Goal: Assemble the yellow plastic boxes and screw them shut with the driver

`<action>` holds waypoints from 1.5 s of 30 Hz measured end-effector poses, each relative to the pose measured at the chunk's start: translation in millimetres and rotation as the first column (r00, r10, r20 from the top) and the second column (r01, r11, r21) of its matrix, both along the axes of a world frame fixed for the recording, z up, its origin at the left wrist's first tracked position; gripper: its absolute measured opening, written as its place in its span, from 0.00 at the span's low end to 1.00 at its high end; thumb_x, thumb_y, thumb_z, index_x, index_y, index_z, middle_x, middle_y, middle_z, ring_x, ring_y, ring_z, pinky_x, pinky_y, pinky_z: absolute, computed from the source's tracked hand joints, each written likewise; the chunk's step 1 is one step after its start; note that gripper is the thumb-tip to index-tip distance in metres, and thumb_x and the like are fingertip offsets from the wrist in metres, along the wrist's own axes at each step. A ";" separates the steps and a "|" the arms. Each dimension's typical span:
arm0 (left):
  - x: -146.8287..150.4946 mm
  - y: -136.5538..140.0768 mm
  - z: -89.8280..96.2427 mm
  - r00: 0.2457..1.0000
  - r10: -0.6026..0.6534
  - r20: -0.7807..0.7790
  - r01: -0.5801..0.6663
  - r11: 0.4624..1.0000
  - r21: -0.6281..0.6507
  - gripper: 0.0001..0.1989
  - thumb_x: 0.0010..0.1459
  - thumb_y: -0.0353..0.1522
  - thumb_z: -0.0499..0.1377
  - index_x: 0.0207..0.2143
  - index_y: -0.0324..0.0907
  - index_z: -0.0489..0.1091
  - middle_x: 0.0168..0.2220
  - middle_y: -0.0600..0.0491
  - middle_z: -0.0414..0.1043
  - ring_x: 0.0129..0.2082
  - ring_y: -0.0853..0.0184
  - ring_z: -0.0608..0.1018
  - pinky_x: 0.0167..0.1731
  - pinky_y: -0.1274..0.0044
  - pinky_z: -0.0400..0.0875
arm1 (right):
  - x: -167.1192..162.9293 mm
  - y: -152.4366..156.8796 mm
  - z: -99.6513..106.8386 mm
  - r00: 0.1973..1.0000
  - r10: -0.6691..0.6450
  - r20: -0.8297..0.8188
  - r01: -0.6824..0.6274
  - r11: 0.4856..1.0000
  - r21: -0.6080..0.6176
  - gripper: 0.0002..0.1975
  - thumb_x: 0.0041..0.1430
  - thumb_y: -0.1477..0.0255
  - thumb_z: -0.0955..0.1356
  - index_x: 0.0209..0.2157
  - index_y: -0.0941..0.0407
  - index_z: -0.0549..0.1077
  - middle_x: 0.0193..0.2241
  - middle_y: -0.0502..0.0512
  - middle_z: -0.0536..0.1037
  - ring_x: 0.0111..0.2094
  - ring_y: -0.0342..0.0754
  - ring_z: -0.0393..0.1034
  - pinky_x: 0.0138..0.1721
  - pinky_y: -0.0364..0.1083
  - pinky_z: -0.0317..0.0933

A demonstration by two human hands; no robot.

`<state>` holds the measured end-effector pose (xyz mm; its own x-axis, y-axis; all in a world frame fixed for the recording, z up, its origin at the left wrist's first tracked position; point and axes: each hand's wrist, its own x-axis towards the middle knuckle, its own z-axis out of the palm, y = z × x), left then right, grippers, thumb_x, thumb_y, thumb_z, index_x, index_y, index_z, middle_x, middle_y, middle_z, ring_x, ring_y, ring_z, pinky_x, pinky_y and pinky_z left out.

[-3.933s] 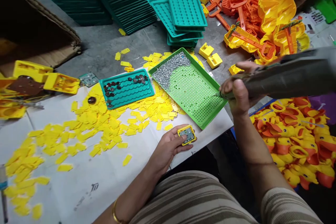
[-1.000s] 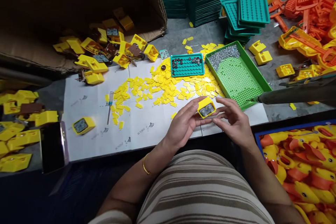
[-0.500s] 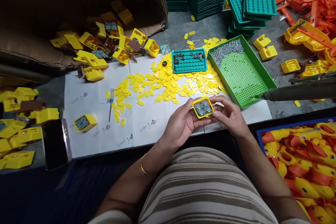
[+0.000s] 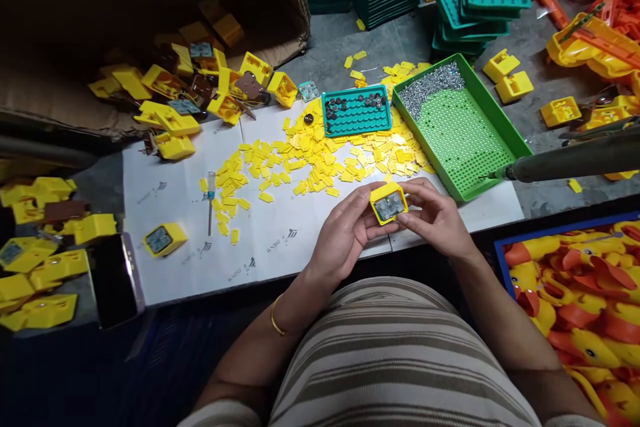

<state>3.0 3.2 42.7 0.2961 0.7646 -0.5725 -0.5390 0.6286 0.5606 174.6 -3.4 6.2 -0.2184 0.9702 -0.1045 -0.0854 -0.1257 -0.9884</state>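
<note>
Between my hands sits a yellow plastic housing with a grey mechanism showing in its open face. My left hand grips its left side, thumb at the upper edge and fingers underneath. My right hand holds the right side, with the thumb at the lower right corner. Beyond them, many small yellow plastic pieces lie scattered on white paper. Among these stands a teal tray with several dark round button cells. A similar yellow housing rests farther left, and a screwdriver lies near it.
A green perforated tray holds a heap of silver screws. A power screwdriver juts in from the right above it. Yellow housings spill from a cardboard box. A phone lies left; toy ducks fill a bin lower right.
The yellow housing has tilted in my hands, so more of its upper side wall shows. My right thumb has shifted slightly left along its lower edge. The camera view has shifted slightly.
</note>
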 end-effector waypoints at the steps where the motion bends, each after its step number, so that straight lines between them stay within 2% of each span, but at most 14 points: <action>1: 0.3 -1.3 0.2 1.000 -0.002 -0.011 0.003 1.000 0.020 0.11 0.60 0.36 0.58 0.42 0.40 0.74 0.41 0.48 0.78 0.37 0.66 0.80 0.36 0.72 0.79 | -0.2 -0.5 0.0 1.000 0.000 0.016 0.000 1.000 0.010 0.19 0.54 0.67 0.73 0.48 0.50 0.72 0.44 0.55 0.65 0.42 0.45 0.68 0.34 0.41 0.71; 7: -0.1 -9.9 1.7 0.986 -0.067 -0.153 0.093 0.981 0.168 0.18 0.53 0.39 0.64 0.46 0.41 0.74 0.49 0.49 0.76 0.45 0.62 0.79 0.43 0.73 0.77 | -8.3 -7.1 2.9 0.992 -0.040 0.116 0.033 0.998 0.062 0.16 0.56 0.65 0.71 0.45 0.53 0.70 0.42 0.55 0.64 0.39 0.46 0.67 0.27 0.40 0.70; 12: -5.2 -9.9 1.5 0.986 -0.092 -0.141 0.099 0.994 0.043 0.16 0.57 0.39 0.62 0.43 0.37 0.75 0.42 0.46 0.79 0.35 0.65 0.81 0.35 0.75 0.79 | -9.8 -13.9 4.3 0.999 0.029 -0.014 -0.030 0.998 -0.047 0.15 0.57 0.64 0.70 0.45 0.53 0.70 0.42 0.54 0.63 0.30 0.40 0.69 0.23 0.40 0.71; 17: -8.3 -6.5 1.3 0.989 -0.113 -0.091 0.110 0.993 -0.043 0.14 0.62 0.36 0.56 0.41 0.35 0.76 0.38 0.44 0.80 0.32 0.65 0.82 0.29 0.78 0.79 | -2.8 -15.9 6.6 0.999 0.044 -0.027 -0.046 0.995 -0.088 0.16 0.56 0.64 0.71 0.45 0.54 0.73 0.41 0.54 0.64 0.31 0.41 0.70 0.22 0.39 0.71; 21: -6.6 -5.7 3.1 0.984 -0.106 -0.145 0.105 0.994 -0.016 0.16 0.60 0.37 0.58 0.45 0.36 0.75 0.40 0.44 0.80 0.34 0.64 0.82 0.32 0.75 0.79 | -2.7 -12.3 6.7 0.998 0.044 -0.037 -0.049 0.990 -0.129 0.19 0.51 0.64 0.73 0.44 0.53 0.73 0.43 0.54 0.63 0.33 0.42 0.70 0.21 0.39 0.70; 25: -4.6 -8.9 5.4 0.970 -0.085 -0.227 0.107 0.991 0.085 0.20 0.55 0.41 0.63 0.46 0.38 0.75 0.44 0.46 0.78 0.41 0.61 0.81 0.39 0.72 0.79 | -8.5 -5.6 7.6 0.999 0.041 -0.005 -0.042 0.987 -0.154 0.19 0.48 0.65 0.74 0.42 0.54 0.71 0.43 0.53 0.64 0.32 0.42 0.69 0.20 0.39 0.70; 29: -3.1 -15.8 5.1 0.952 -0.016 -0.304 0.070 0.983 0.168 0.20 0.54 0.42 0.63 0.45 0.40 0.76 0.45 0.48 0.78 0.44 0.60 0.79 0.42 0.71 0.78 | -16.0 -3.2 8.1 0.987 0.027 0.159 -0.022 0.999 -0.035 0.16 0.49 0.71 0.71 0.41 0.55 0.70 0.41 0.53 0.65 0.32 0.41 0.69 0.20 0.37 0.67; 33: -2.9 -22.2 -0.3 0.943 0.016 -0.332 0.049 0.981 0.187 0.19 0.52 0.41 0.64 0.43 0.39 0.76 0.44 0.48 0.78 0.44 0.60 0.79 0.40 0.72 0.78 | -18.7 -5.5 3.9 0.935 0.013 0.353 -0.052 0.994 0.100 0.14 0.49 0.74 0.70 0.39 0.55 0.69 0.36 0.51 0.65 0.28 0.39 0.66 0.20 0.36 0.64; 35: -4.7 -22.5 -4.0 0.950 0.012 -0.313 0.034 0.989 0.141 0.19 0.53 0.41 0.64 0.43 0.38 0.76 0.43 0.47 0.78 0.41 0.61 0.80 0.38 0.73 0.79 | -16.1 -4.8 1.2 0.938 0.049 0.343 -0.081 0.993 0.081 0.13 0.50 0.72 0.70 0.40 0.55 0.70 0.36 0.52 0.65 0.28 0.40 0.67 0.22 0.38 0.65; 37: -7.6 -20.7 -7.4 0.966 -0.015 -0.258 0.032 0.998 0.063 0.19 0.56 0.41 0.62 0.44 0.37 0.75 0.42 0.45 0.79 0.38 0.62 0.81 0.36 0.74 0.79 | -11.2 -1.9 -0.8 0.967 0.106 0.231 -0.108 0.994 -0.007 0.16 0.51 0.68 0.71 0.42 0.56 0.71 0.38 0.53 0.66 0.28 0.40 0.69 0.23 0.39 0.66; 40: -11.9 -15.9 -10.6 0.985 -0.062 -0.163 0.059 0.998 -0.018 0.18 0.60 0.39 0.58 0.46 0.36 0.74 0.41 0.44 0.79 0.34 0.63 0.82 0.33 0.76 0.78 | -4.6 5.0 -1.9 0.986 0.157 0.052 -0.148 0.978 -0.149 0.22 0.53 0.61 0.71 0.48 0.56 0.71 0.40 0.54 0.68 0.25 0.38 0.66 0.21 0.39 0.63; 42: -13.4 -12.7 -11.6 0.989 -0.079 -0.124 0.077 0.997 -0.020 0.15 0.59 0.36 0.59 0.45 0.36 0.74 0.41 0.44 0.79 0.34 0.64 0.82 0.33 0.76 0.78 | -3.6 9.4 -1.1 0.986 0.165 0.033 -0.156 0.969 -0.193 0.24 0.53 0.60 0.71 0.48 0.58 0.71 0.37 0.53 0.70 0.23 0.36 0.63 0.20 0.38 0.60; 44: -14.5 -9.8 -12.0 0.995 -0.062 -0.075 0.060 0.998 -0.029 0.14 0.58 0.35 0.60 0.44 0.37 0.73 0.40 0.45 0.79 0.34 0.64 0.82 0.34 0.75 0.78 | -5.7 12.6 2.2 0.986 0.151 0.076 -0.139 0.979 -0.149 0.22 0.53 0.60 0.72 0.46 0.58 0.72 0.36 0.52 0.71 0.21 0.35 0.61 0.20 0.38 0.60; 45: -15.4 -8.4 -12.0 0.999 -0.043 -0.031 0.041 0.998 -0.052 0.14 0.58 0.36 0.59 0.44 0.37 0.73 0.40 0.45 0.79 0.35 0.64 0.81 0.35 0.74 0.78 | -7.3 13.7 5.1 0.983 0.143 0.114 -0.135 0.988 -0.078 0.20 0.53 0.61 0.72 0.45 0.57 0.72 0.37 0.52 0.71 0.21 0.35 0.62 0.21 0.38 0.61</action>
<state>-12.4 -5.1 30.7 0.3078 0.7211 -0.6206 -0.4939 0.6787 0.5436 167.3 10.3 11.3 -0.3325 0.9207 -0.2045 0.0552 -0.1974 -0.9788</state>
